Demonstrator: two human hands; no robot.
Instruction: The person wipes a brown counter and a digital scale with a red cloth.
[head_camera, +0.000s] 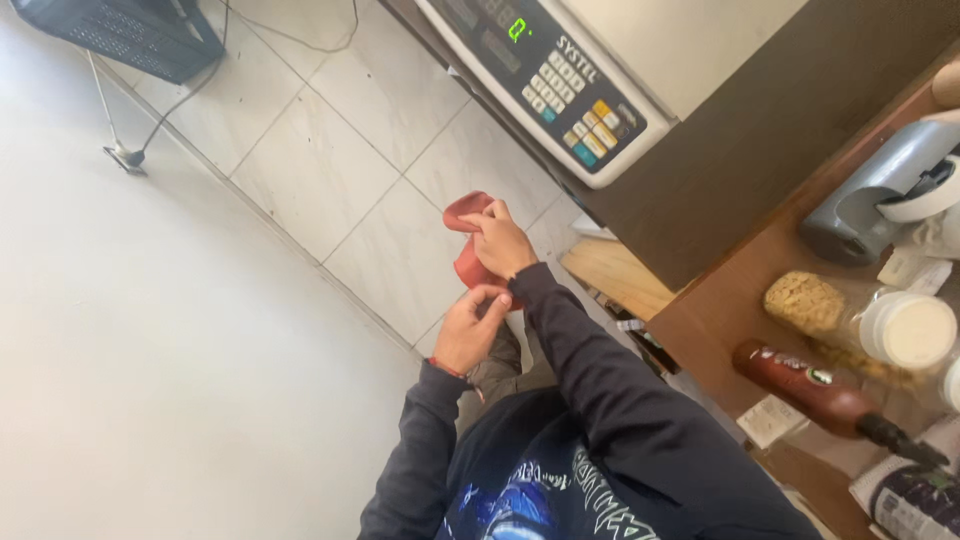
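Dark sleeves (600, 400) ran up to both hands. I logged the right hand (500, 243) and left hand (468, 328), each grip pinched shut on a red cloth (466, 222) above the floor tiles (330, 170), left of the tabletop (720, 310). Judged step: stretching or folding; an even pull seemed required.

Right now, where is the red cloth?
In the head view, the red cloth is near the centre, held between the right hand and left hand, above the tiled floor, left of the weighing scale.
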